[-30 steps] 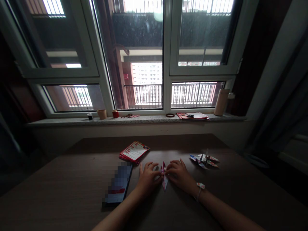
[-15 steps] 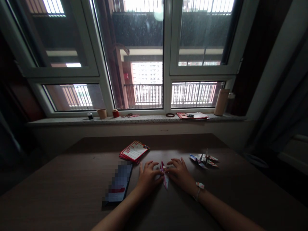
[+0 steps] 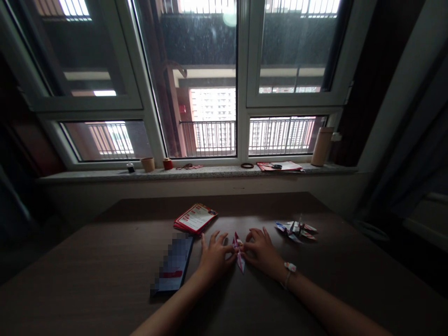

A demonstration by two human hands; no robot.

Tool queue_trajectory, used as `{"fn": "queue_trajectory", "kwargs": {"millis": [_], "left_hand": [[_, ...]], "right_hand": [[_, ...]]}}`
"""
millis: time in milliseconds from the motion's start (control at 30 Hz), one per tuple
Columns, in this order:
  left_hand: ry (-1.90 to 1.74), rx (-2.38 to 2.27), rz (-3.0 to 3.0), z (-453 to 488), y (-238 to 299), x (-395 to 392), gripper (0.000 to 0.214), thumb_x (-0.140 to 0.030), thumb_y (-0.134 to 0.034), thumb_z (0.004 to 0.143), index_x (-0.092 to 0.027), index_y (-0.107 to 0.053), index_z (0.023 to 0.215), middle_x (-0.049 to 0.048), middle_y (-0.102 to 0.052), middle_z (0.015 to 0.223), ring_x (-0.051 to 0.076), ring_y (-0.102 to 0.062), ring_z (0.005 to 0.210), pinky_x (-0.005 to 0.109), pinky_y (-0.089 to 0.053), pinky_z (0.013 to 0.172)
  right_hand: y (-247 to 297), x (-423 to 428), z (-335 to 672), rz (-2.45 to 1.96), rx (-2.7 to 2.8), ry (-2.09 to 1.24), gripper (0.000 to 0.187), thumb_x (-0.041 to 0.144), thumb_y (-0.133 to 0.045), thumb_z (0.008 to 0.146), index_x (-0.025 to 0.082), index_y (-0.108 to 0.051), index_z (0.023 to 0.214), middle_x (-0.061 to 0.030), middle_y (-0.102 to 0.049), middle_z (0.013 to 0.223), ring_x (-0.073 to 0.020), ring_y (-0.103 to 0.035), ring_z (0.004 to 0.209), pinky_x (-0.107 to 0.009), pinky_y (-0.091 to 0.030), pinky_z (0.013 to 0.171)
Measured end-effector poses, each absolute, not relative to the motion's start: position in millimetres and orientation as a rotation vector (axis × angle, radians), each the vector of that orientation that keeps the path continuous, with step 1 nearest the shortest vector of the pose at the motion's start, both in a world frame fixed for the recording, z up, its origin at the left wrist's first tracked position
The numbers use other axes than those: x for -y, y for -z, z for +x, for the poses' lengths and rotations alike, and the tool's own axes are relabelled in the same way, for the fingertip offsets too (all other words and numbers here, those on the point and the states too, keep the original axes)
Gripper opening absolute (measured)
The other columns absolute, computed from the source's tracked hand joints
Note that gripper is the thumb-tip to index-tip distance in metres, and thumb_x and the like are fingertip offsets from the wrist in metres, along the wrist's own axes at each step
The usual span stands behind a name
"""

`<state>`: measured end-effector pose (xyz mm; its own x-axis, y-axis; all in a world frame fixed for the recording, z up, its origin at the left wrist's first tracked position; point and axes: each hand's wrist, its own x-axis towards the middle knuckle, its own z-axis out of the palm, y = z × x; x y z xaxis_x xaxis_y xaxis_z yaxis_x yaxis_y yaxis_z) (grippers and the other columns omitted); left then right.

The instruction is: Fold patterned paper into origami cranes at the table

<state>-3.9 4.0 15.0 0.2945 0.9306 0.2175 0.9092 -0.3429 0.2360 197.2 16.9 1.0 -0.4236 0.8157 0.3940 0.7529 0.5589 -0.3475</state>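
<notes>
Between my two hands a small folded paper piece point(image 3: 241, 262), pink, red and white with pointed ends, rests on the brown table point(image 3: 115, 261). My left hand point(image 3: 216, 252) pinches its left side between thumb and index finger, the other fingers raised. From the right, my right hand point(image 3: 261, 248) pinches the opposite side the same way; a bracelet point(image 3: 290, 267) circles that wrist. Fingertips hide the paper's middle. To the right of my right hand lie several folded paper cranes point(image 3: 296, 230).
A stack of red-edged printed sheets point(image 3: 196, 218) lies beyond my left hand. A phone-like dark device point(image 3: 173, 266), partly pixelated, is beside my left forearm. On the windowsill point(image 3: 220, 173) stand a paper cup point(image 3: 148, 164), a red spool point(image 3: 168, 164), scissors point(image 3: 276, 166) on papers and a bottle point(image 3: 322, 147).
The fingers of both hands have closed into clearer pinches at the sides of the folded paper. The paper stays in nearly the same place; the view has shifted slightly.
</notes>
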Motion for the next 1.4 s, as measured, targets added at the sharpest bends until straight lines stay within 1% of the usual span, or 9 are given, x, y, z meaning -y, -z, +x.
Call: {"fn": "queue_trajectory", "kwargs": {"millis": [133, 233, 467, 667, 767, 967, 1100, 1267, 1400], "left_hand": [[-0.459, -1.756, 2.467, -5.7, -15.9, -4.2, 0.02, -0.046, -0.059, 0.086, -0.043, -0.072, 0.101, 0.002, -0.052, 0.142, 0.033, -0.032, 0.139, 0.073, -0.007, 0.108], [-0.459, -1.733, 2.47, -6.7, -15.4, -5.1, 0.021, -0.046, -0.059, 0.086, -0.043, -0.071, 0.103, 0.002, -0.052, 0.142, 0.033, -0.032, 0.139, 0.073, -0.007, 0.108], [-0.454, -1.742, 2.452, -8.7, -17.3, -4.8, 0.021, -0.047, -0.059, 0.086, -0.044, -0.072, 0.103, 0.0027, -0.053, 0.141, 0.034, -0.034, 0.139, 0.073, -0.01, 0.107], [-0.487, -1.763, 2.436, -8.4, -19.2, -2.5, 0.02, -0.05, -0.061, 0.083, -0.047, -0.072, 0.1, 0.0016, -0.058, 0.138, 0.038, -0.037, 0.136, 0.075, -0.008, 0.106], [-0.589, -1.761, 2.419, -6.4, -17.7, 0.5, 0.019, -0.047, -0.064, 0.082, -0.047, -0.073, 0.098, 0.0012, -0.062, 0.133, 0.038, -0.04, 0.133, 0.076, -0.006, 0.106], [-0.745, -1.748, 2.451, -5.4, -19.2, 4.8, 0.012, -0.039, -0.07, 0.077, -0.034, -0.078, 0.084, 0.0021, -0.065, 0.127, 0.032, -0.047, 0.126, 0.068, -0.009, 0.111], [-0.73, -1.743, 2.476, -5.8, -19.2, 3.7, 0.014, -0.039, -0.065, 0.081, -0.031, -0.077, 0.083, 0.0016, -0.064, 0.129, 0.031, -0.046, 0.127, 0.067, -0.01, 0.112], [-0.681, -1.767, 2.444, -5.0, -19.3, 0.1, 0.014, -0.035, -0.063, 0.083, -0.03, -0.075, 0.08, 0.0005, -0.062, 0.13, 0.03, -0.045, 0.128, 0.065, -0.012, 0.112], [-0.629, -1.74, 2.399, -4.6, -18.1, -3.3, 0.012, -0.031, -0.064, 0.082, -0.03, -0.072, 0.09, 0.0027, -0.06, 0.132, 0.029, -0.043, 0.13, 0.066, -0.016, 0.111]], "right_hand": [[-0.6, -15.9, 199.0, -1.141, 2.33, -0.051, 0.019, 0.038, -0.058, 0.089, 0.035, -0.07, 0.103, -0.003, -0.059, 0.112, -0.0223, -0.043, 0.125, -0.056, -0.005, 0.117], [-1.4, -16.7, 201.2, -1.114, 2.343, -0.036, 0.018, 0.039, -0.057, 0.09, 0.038, -0.07, 0.102, -0.0013, -0.06, 0.111, -0.0221, -0.044, 0.124, -0.057, -0.002, 0.117], [-3.7, -17.3, 203.0, -1.188, 2.316, -0.145, 0.016, 0.042, -0.062, 0.087, 0.042, -0.072, 0.1, -0.0011, -0.06, 0.115, -0.0246, -0.041, 0.127, -0.058, -0.006, 0.115], [-8.1, -19.1, 203.5, -1.348, 2.239, -0.352, 0.025, 0.056, -0.071, 0.074, 0.037, -0.074, 0.09, -0.0019, -0.059, 0.111, -0.0259, -0.047, 0.119, -0.06, -0.008, 0.113], [-8.4, -19.1, 202.5, -1.392, 2.195, -0.402, 0.028, 0.058, -0.07, 0.074, 0.034, -0.074, 0.088, -0.0025, -0.058, 0.111, -0.0255, -0.048, 0.118, -0.059, -0.008, 0.113], [-7.5, -17.6, 202.8, -1.393, 2.18, -0.394, 0.029, 0.055, -0.071, 0.073, 0.029, -0.073, 0.084, -0.0026, -0.059, 0.108, -0.0247, -0.05, 0.115, -0.058, -0.006, 0.114], [-5.4, -17.9, 205.1, -1.353, 2.168, -0.424, 0.025, 0.053, -0.07, 0.076, 0.03, -0.073, 0.086, -0.0026, -0.059, 0.109, -0.0246, -0.05, 0.115, -0.059, -0.006, 0.114], [-4.5, -19.7, 204.8, -1.338, 2.155, -0.39, 0.018, 0.043, -0.062, 0.086, 0.03, -0.073, 0.091, -0.0037, -0.06, 0.109, -0.0231, -0.052, 0.112, -0.057, -0.011, 0.114], [-3.6, -20.4, 203.9, -1.335, 2.189, -0.331, 0.018, 0.04, -0.06, 0.087, 0.032, -0.072, 0.098, -0.004, -0.06, 0.112, -0.0234, -0.052, 0.114, -0.058, -0.01, 0.114]]}}
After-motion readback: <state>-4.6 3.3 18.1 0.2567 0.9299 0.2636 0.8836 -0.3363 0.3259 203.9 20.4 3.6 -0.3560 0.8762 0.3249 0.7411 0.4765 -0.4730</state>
